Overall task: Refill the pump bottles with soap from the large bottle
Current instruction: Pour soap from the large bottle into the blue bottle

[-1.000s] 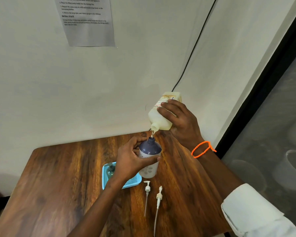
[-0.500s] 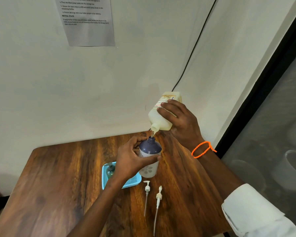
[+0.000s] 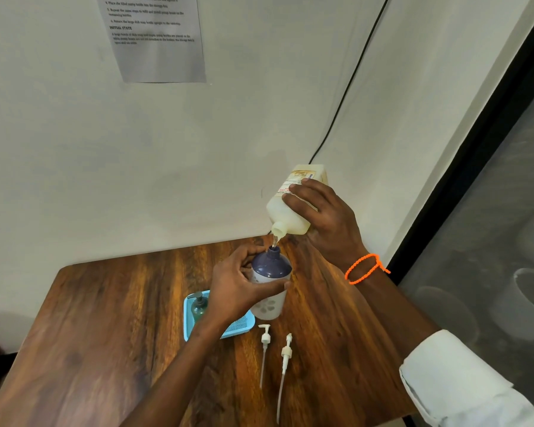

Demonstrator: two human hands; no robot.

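My right hand point(image 3: 327, 220) grips the large pale-yellow soap bottle point(image 3: 287, 211), tipped neck-down above the table. A thin stream of soap runs from its mouth into the open neck of a white pump bottle with a dark blue top point(image 3: 270, 283). That bottle stands on the wooden table point(image 3: 105, 334), and my left hand point(image 3: 238, 288) holds it round the body. Two white pump heads point(image 3: 265, 337) point(image 3: 286, 352) with long dip tubes lie on the table in front of it. A green pump bottle point(image 3: 199, 308) stands in a light blue tray point(image 3: 241, 326), partly hidden by my left wrist.
The table sits in a corner against a white wall. A printed sheet point(image 3: 154, 38) hangs on the wall and a black cable point(image 3: 346, 100) runs down behind the large bottle. A dark glass panel point(image 3: 490, 241) borders the table's right side.
Almost nothing has moved; the large bottle stays tipped over the blue-topped bottle and soap keeps running into its neck. Both hands keep their grips.
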